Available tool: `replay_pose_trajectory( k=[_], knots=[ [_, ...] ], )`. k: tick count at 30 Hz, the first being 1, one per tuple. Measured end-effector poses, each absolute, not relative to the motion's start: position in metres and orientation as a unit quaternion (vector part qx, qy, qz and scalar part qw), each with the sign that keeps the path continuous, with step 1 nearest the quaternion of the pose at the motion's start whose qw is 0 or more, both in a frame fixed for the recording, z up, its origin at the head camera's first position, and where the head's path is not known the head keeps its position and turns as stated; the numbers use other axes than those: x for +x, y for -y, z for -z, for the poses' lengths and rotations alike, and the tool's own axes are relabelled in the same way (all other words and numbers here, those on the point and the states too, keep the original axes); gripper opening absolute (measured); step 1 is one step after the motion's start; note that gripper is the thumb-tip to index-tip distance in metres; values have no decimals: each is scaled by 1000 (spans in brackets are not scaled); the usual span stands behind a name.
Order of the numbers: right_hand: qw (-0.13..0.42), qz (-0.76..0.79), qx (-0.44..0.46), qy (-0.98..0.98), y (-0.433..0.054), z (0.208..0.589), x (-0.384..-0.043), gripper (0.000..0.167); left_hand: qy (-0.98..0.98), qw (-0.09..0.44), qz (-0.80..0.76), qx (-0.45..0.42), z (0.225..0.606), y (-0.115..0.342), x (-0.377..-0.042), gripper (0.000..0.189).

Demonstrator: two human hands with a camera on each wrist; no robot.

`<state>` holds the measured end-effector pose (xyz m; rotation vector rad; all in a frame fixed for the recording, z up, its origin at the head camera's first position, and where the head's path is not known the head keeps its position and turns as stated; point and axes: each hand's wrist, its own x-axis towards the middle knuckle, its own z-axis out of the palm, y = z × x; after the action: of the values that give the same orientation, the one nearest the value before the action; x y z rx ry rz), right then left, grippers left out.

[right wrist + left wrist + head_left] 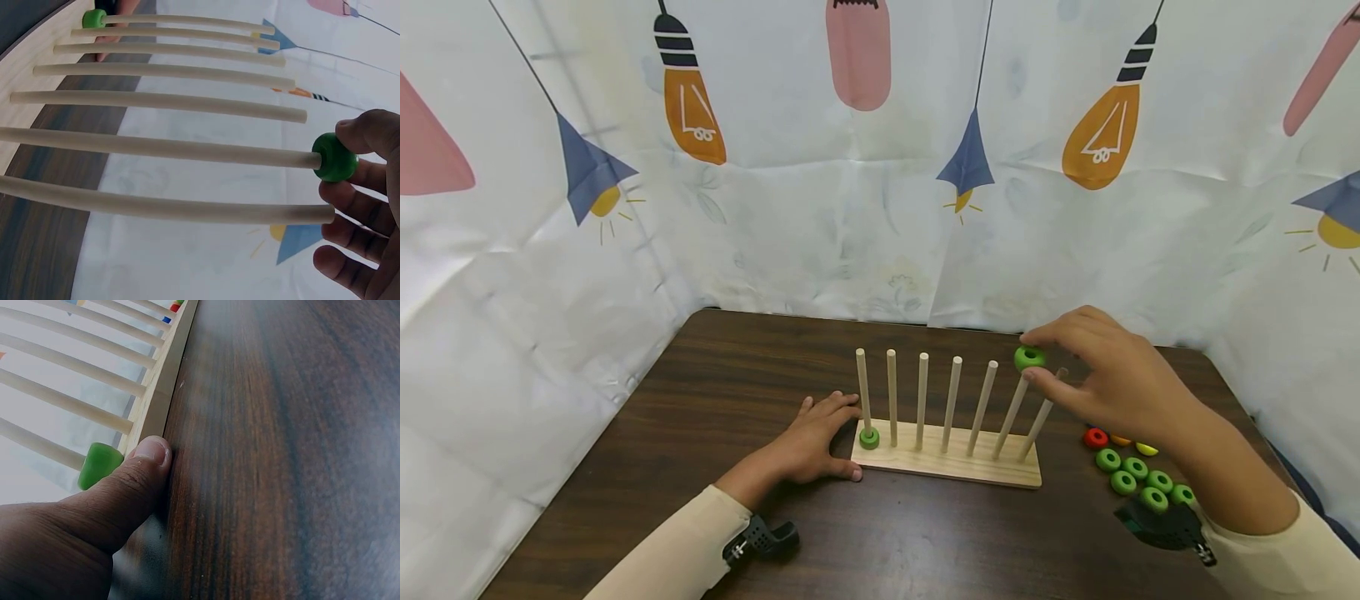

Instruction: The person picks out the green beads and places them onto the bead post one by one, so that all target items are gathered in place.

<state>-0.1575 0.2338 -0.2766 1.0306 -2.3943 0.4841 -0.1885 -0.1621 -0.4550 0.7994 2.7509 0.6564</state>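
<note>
A wooden peg board with a row of several upright pegs stands on the table. My left hand holds its left end, with the thumb along the front edge and the fingers at the back corner. A green ring sits at the foot of the leftmost peg. Between thumb and fingertips, my right hand pinches another green ring at the top of the second peg from the right. In the right wrist view that peg's tip meets the ring; whether it has entered the hole I cannot tell.
Right of the board lie several loose green rings, a red ring and a yellow ring, partly behind the right forearm. The brown table backs onto a printed white cloth.
</note>
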Motion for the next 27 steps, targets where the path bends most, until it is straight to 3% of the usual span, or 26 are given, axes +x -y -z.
replay_pose_trajectory(
  k=[27],
  knots=[
    [226, -200, 390, 870, -208, 277, -165, 34, -932, 99, -221, 270, 455, 162, -190, 83]
  ],
)
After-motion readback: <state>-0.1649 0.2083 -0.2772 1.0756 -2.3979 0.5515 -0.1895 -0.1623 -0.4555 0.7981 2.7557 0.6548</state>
